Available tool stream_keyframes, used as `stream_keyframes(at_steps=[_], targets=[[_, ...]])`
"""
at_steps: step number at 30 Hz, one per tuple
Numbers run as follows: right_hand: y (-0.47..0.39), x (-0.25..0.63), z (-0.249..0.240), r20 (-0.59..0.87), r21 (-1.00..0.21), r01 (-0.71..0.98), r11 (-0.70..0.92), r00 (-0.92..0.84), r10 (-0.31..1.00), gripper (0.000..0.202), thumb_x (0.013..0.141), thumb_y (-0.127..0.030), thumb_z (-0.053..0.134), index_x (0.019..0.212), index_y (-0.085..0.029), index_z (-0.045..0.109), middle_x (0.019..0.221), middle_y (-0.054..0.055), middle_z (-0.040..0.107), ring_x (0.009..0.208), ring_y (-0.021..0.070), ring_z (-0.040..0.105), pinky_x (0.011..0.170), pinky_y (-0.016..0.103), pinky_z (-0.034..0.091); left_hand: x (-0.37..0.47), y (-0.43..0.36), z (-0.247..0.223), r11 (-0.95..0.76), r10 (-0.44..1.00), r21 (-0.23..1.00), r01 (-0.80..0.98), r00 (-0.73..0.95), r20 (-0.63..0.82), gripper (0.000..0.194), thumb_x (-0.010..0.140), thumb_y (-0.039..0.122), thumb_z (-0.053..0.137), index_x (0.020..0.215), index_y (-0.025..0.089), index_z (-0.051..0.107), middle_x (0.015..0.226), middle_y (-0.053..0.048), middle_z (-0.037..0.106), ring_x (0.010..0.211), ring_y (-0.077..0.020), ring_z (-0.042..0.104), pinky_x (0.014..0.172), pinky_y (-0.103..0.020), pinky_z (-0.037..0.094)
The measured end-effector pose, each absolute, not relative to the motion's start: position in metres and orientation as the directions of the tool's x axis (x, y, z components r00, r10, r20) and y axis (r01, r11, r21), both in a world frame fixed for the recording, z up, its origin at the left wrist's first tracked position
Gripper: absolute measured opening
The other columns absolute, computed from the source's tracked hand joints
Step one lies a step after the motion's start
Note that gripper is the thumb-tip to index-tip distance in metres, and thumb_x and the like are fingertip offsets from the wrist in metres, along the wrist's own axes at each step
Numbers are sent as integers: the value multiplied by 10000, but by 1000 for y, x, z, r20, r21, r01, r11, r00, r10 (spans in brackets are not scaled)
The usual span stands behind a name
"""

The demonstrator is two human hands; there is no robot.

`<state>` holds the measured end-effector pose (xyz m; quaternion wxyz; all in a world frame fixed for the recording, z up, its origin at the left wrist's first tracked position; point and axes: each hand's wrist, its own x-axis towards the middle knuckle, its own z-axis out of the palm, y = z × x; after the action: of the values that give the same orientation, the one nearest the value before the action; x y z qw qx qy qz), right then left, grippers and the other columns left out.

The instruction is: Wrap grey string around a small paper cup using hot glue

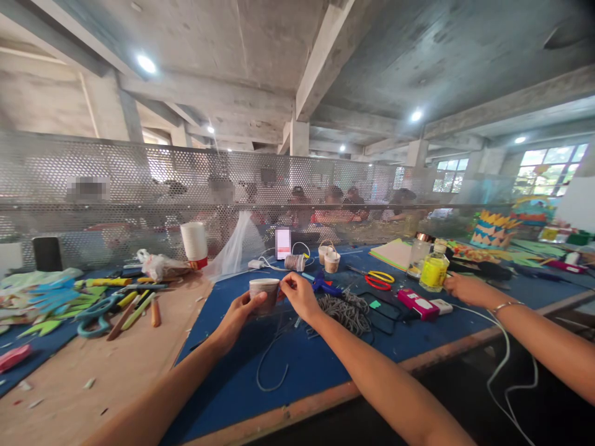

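Note:
In the head view, a small paper cup (264, 297) with a white rim and grey-brown cord around its side is held upright above the blue mat. My left hand (242, 316) grips it from the left, thumb across the front. At the cup's right side, my right hand (300, 296) has thumb and forefinger pinched together, apparently on a strand of grey cord, mostly hidden by the fingers. A loose cord end (273, 389) curls on the mat below. Right of my right hand lies a tangled heap of grey cord (341, 314), with a blue glue gun (325, 285) behind it.
Another person's hand (469, 290) reaches in from the right, by a bottle of yellow liquid (434, 269). Yellow-and-red scissors (379, 280), two small cups (331, 260) and a lit phone (282, 243) lie beyond. Teal scissors (98, 316) are at left. A perforated screen (186, 167) stands behind.

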<state>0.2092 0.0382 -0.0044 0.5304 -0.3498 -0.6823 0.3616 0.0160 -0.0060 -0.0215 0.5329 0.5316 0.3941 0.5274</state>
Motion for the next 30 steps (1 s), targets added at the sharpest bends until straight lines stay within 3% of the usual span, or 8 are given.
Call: stream_keyframes(at_steps=[30], targets=[[41, 210, -7, 451, -874, 98, 476, -204, 869, 149, 920, -320, 597, 801, -234, 575, 700, -33, 672, 640, 179, 726, 669, 268, 545, 23, -20, -5, -103, 985, 985, -135, 121, 120, 648, 744, 617, 846, 1183, 143, 799, 1113, -148, 821, 1025, -338, 751, 959, -419, 546]])
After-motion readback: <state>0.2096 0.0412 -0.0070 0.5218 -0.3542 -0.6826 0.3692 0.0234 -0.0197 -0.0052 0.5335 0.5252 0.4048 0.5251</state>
